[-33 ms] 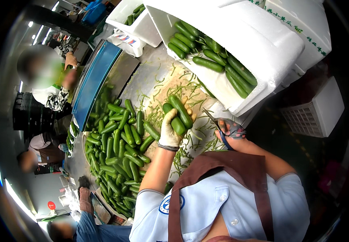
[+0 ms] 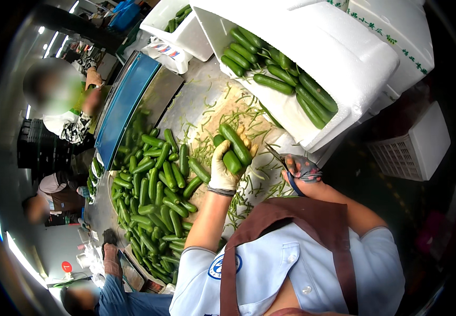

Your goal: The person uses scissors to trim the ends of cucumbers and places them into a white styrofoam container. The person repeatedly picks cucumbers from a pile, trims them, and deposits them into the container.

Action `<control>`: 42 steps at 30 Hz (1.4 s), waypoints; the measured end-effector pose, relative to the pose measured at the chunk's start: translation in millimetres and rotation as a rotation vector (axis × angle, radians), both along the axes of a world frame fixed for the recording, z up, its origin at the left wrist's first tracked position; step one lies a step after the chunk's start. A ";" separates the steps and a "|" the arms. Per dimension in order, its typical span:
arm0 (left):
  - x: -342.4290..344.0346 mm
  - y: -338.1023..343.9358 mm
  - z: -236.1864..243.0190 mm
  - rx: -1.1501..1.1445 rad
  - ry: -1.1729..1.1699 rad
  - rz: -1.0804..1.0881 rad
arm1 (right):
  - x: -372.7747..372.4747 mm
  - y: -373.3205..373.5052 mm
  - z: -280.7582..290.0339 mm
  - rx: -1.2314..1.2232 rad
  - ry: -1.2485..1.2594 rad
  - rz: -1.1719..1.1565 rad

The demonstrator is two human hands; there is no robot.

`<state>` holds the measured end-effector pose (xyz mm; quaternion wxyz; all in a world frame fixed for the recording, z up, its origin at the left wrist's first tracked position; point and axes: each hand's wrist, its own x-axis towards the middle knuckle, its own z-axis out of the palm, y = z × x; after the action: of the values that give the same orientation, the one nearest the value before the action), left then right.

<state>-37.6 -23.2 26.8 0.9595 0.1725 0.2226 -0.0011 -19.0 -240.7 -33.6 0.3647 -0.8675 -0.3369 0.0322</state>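
Note:
Two green cucumbers (image 2: pixel 235 143) lie side by side in my left hand (image 2: pixel 224 171), which wears a cream glove with yellowish fingers curled round them. To their right, my right hand (image 2: pixel 301 171), in a grey glove with pink spots, grips dark scissors (image 2: pixel 291 178) with blue handles, blades angled up-left and apart from the cucumbers. Beneath both hands, thin green scraps (image 2: pixel 254 179) are scattered over a pale board (image 2: pixel 217 113) on the metal table (image 2: pixel 183 100). A large pile of cucumbers (image 2: pixel 154 205) spreads just left of my left hand.
An open white foam box (image 2: pixel 365 68) of cucumbers sits ahead right, a second white box (image 2: pixel 196 39) behind it. A blue-edged tray (image 2: pixel 128 100) borders the pile. A white crate (image 2: pixel 417 142) stands at right. Co-workers (image 2: pixel 59 116) are along the left, one in blue sleeves (image 2: pixel 112 289).

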 end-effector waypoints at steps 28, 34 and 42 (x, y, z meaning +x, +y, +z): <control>-61.1 117.2 53.4 -0.307 -0.124 0.900 | 5.4 11.6 -24.1 0.287 0.472 -0.041; -75.6 186.3 56.1 0.529 -0.613 0.711 | -3.5 -1.5 -9.4 0.015 0.433 -0.005; 134.4 -48.6 19.5 2.111 -0.889 -0.348 | -3.0 -16.3 16.2 0.019 0.422 -0.067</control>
<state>96.8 -71.8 46.3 0.3186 0.9011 -0.2710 0.1141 -21.9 -257.0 -17.4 0.4363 -0.8487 -0.2243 0.1977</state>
